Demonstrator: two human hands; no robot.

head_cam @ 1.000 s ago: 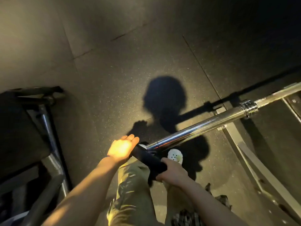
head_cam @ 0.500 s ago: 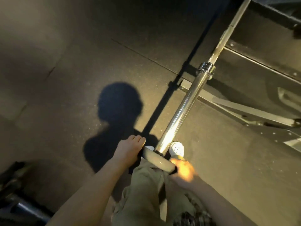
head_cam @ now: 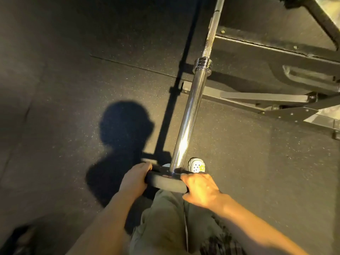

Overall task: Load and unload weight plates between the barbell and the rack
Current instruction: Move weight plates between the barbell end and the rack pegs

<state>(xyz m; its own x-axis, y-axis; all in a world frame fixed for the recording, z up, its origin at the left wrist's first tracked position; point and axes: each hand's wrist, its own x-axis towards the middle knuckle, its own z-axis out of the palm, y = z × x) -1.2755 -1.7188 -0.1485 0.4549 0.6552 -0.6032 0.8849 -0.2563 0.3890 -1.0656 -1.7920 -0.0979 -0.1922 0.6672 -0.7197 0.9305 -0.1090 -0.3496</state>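
A small black weight plate (head_cam: 165, 182) sits on the near tip of the chrome barbell sleeve (head_cam: 189, 116), which runs away from me toward its collar (head_cam: 202, 65) and the thinner bar shaft (head_cam: 213, 24). My left hand (head_cam: 135, 179) grips the plate's left edge, fingers curled over its far side. My right hand (head_cam: 199, 188) grips the plate's right edge. The plate's face is seen edge-on, so its marking is hidden.
The black steel frame of the rack or bench (head_cam: 257, 96) lies on the floor to the right of the bar. Dark rubber floor (head_cam: 73, 89) spreads to the left. My legs and a white shoe (head_cam: 196, 165) are below the plate.
The view has swung right, so the bar now points away from me. The plate, held at the sleeve's tip earlier, now sits on the sleeve end with both hands gripping its edges.
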